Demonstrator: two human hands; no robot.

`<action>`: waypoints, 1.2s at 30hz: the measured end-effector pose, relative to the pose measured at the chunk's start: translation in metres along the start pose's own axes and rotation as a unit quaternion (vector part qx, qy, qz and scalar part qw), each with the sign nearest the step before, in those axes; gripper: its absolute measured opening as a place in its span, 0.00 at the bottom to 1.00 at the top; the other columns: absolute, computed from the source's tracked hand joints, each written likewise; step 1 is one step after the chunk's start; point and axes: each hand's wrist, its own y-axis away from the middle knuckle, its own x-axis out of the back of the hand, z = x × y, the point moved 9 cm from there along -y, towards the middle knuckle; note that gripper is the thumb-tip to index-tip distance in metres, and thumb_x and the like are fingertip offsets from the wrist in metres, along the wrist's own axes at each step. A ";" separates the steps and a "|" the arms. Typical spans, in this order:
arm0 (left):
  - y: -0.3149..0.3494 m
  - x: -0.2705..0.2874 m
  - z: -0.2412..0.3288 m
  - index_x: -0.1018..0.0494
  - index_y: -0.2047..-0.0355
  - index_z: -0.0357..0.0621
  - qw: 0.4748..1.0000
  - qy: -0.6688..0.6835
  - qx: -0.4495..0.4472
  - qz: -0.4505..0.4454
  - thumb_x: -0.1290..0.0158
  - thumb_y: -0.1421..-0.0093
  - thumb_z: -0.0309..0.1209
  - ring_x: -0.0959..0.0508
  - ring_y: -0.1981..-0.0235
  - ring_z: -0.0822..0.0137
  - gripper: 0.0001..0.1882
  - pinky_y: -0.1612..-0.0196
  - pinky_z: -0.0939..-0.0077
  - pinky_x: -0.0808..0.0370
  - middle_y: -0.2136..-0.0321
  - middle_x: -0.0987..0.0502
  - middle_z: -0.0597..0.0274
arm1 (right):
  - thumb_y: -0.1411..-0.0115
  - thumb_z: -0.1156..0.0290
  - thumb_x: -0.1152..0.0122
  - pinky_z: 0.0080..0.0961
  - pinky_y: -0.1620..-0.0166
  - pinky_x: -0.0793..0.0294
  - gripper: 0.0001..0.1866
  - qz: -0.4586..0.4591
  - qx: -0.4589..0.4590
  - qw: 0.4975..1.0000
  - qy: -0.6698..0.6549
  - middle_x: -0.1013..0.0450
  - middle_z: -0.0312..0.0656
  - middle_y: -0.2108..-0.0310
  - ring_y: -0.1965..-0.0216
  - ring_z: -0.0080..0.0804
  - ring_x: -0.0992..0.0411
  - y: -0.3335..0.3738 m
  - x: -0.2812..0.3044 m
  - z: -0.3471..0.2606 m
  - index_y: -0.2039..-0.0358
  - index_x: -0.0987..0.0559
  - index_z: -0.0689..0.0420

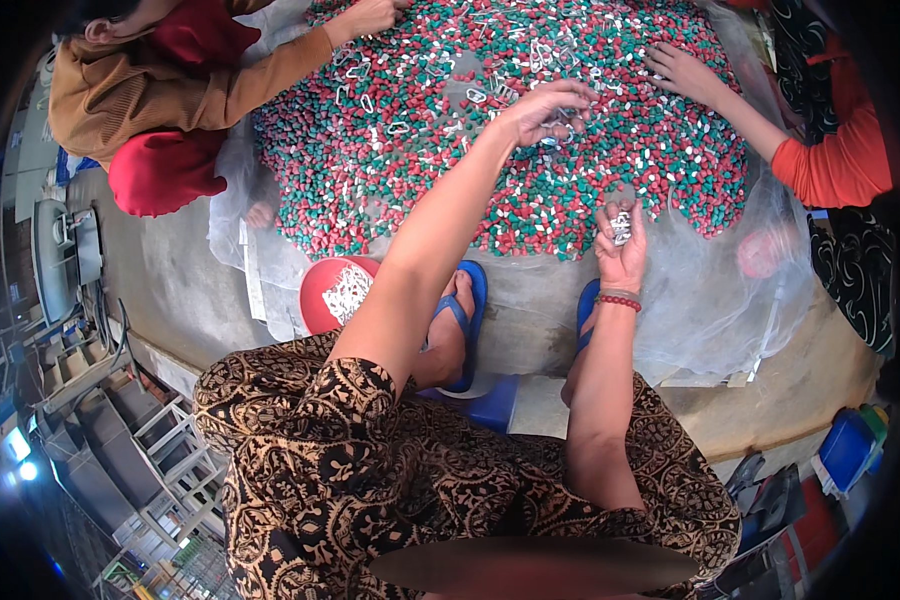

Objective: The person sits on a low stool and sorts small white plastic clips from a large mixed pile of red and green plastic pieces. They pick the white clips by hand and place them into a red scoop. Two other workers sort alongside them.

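A wide heap of small red, green and white pieces [420,195] spreads in front of me, with white loop-shaped plastic pieces [398,128] scattered on top. Over its middle reaches my left hand [550,110], fingers bent inward; what lies in them, if anything, is too small to make out. Nearer to me, my right hand [618,245] is turned palm up at the heap's front edge. Its fingers curl round several white plastic pieces [622,228]. By my left foot stands a red bowl [315,290] partly filled with white pieces [346,292].
Clear plastic sheeting [710,300] lies under the heap. A person in a brown sleeve [280,78] reaches in from the left; another in an orange sleeve [835,165] rests a hand on the heap at the right. My feet wear blue sandals [475,320].
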 end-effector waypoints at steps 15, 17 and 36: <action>0.057 0.038 -0.011 0.21 0.75 0.43 0.865 -0.431 -0.047 0.252 0.32 0.63 0.42 0.22 0.72 0.63 0.19 0.65 0.69 0.27 0.77 0.22 0.56 | 0.36 0.61 0.52 0.11 0.87 0.47 0.12 -0.031 0.044 0.997 -0.062 0.41 0.39 0.72 0.73 0.25 0.44 0.002 -0.006 -0.011 0.63 0.31 0.58; 0.066 0.049 -0.001 0.23 0.71 0.41 0.906 -0.338 -0.038 0.252 0.38 0.54 0.50 0.27 0.78 0.67 0.23 0.70 0.70 0.29 0.82 0.27 0.63 | 0.36 0.62 0.52 0.11 0.87 0.47 0.12 -0.020 0.054 0.997 -0.048 0.41 0.39 0.73 0.73 0.26 0.44 0.002 -0.006 -0.007 0.63 0.32 0.58; 0.180 0.238 0.002 0.34 0.52 0.45 0.684 -0.587 0.030 0.431 0.47 0.45 0.41 0.26 0.58 0.42 0.23 0.57 0.52 0.29 0.61 0.27 0.38 | 0.38 0.63 0.51 0.42 0.47 0.33 0.20 0.096 -0.010 0.995 -0.008 0.31 0.47 0.57 0.52 0.41 0.34 0.017 -0.010 0.057 0.48 0.34 0.58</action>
